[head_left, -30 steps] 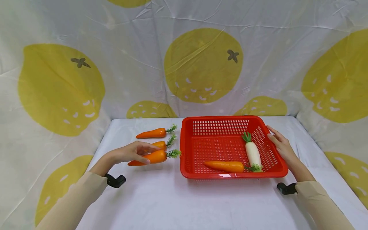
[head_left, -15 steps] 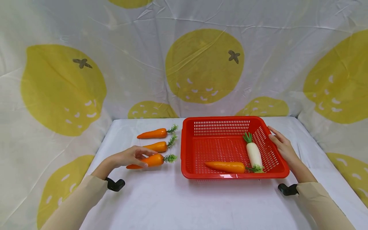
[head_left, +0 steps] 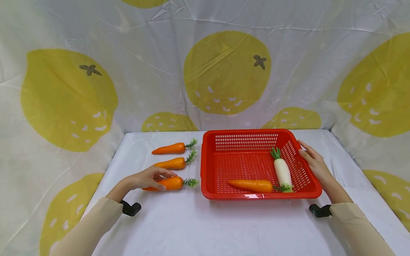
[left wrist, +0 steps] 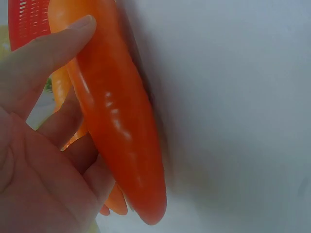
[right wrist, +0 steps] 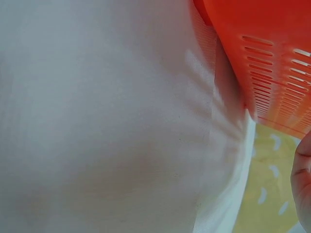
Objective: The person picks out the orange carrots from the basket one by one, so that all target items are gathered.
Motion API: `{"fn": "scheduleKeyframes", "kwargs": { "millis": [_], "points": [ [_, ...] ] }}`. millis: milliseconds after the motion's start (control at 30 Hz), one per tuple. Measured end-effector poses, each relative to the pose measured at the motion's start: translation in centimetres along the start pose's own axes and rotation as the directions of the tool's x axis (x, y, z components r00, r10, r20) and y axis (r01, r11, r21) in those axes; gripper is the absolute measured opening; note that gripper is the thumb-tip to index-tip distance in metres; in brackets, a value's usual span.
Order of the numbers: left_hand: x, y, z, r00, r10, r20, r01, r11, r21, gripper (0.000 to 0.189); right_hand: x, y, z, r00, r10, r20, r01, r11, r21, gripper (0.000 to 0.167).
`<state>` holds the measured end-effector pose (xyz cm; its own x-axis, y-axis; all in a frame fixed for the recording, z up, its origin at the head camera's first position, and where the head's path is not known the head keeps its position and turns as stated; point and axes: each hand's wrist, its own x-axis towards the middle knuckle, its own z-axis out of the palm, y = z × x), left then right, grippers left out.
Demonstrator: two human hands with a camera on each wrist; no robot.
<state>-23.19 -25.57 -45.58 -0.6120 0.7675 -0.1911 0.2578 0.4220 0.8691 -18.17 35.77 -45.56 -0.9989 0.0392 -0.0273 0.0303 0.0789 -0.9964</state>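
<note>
My left hand (head_left: 148,179) pinches an orange carrot (head_left: 174,183) with a leafy green top, the nearest of three lying left of the basket. In the left wrist view the thumb lies on top of this carrot (left wrist: 114,111) and the fingers reach behind it, close over the white cloth. Beyond it are a second carrot (head_left: 174,163) and a third carrot (head_left: 169,148). My right hand (head_left: 315,163) rests against the right rim of a red perforated plastic basket (head_left: 261,195), fingers fairly straight. Inside the basket lie a carrot (head_left: 251,185) along the front and a white radish (head_left: 282,172) at the right.
White cloth covers the table (head_left: 221,227). Behind it and at both sides hangs a curtain (head_left: 153,71) printed with yellow lemons. A black wrist strap mount (head_left: 130,208) sits below my left hand, and a similar black mount (head_left: 320,211) below my right.
My left hand has brought its carrot toward the front of the table and lower, away from the second carrot, which now shows more fully. The right hand and basket stay put.
</note>
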Motion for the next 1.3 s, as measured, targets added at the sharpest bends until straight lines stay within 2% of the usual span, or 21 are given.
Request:
{"fn": "scheduleKeyframes", "kwargs": {
  "millis": [367,700,1000,1233,1300],
  "points": [
    [0.0,0.1,0.4,0.999,-0.037,-0.019,0.037,0.999,-0.002,0.046,-0.1,0.2,0.1,1.000,-0.018,0.004,0.018,0.999,0.027,0.058],
    [0.4,0.1,0.3,0.999,-0.031,-0.009,0.032,0.997,0.063,0.048,-0.1,0.2,-0.1,1.000,-0.003,0.002,0.003,1.000,-0.002,0.059],
    [0.8,0.7,0.1,0.999,-0.052,0.015,0.052,0.998,0.046,0.053,-0.1,0.2,-0.1,1.000,-0.002,0.005,0.002,1.000,-0.018,0.061],
    [0.8,1.5,-0.1,0.996,-0.087,-0.003,0.087,0.996,0.028,0.054,0.1,0.2,-0.1,1.000,-0.014,0.001,0.014,0.999,-0.033,0.060],
    [0.9,1.7,-0.3,0.997,-0.078,-0.010,0.078,0.997,0.012,0.053,0.1,0.1,-0.1,1.000,-0.015,0.002,0.015,0.999,-0.032,0.060]
  ]
}}
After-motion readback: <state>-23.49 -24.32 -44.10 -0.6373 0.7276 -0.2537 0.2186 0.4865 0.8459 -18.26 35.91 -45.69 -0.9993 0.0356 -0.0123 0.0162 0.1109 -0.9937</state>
